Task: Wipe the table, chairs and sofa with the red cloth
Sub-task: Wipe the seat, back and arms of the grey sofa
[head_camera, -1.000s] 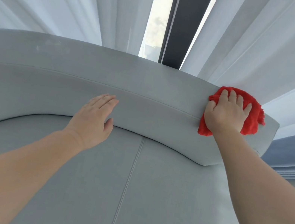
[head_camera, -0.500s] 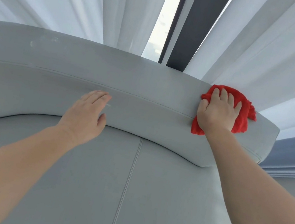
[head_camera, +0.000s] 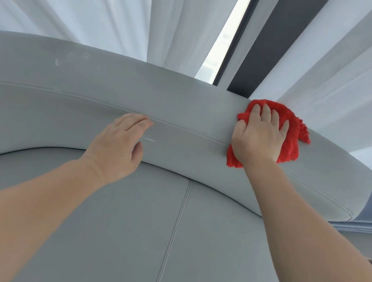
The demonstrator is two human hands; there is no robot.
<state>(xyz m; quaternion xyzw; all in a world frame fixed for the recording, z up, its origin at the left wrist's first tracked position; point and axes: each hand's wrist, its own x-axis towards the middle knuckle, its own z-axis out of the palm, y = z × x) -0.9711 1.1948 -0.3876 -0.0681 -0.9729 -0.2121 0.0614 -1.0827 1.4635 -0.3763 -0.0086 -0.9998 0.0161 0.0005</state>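
My right hand (head_camera: 259,135) presses the cloth (head_camera: 290,144) flat-fingered on the sofa (head_camera: 67,75) back, further left than before (slightly); my left hand (head_camera: 117,146) rests open, fingers straight, beside it.

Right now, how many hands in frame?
2. The left hand, fingers straight, is at the front face of the sofa backrest. The right hand, further right, presses the red cloth onto the backrest's top edge. Neither is hidden.
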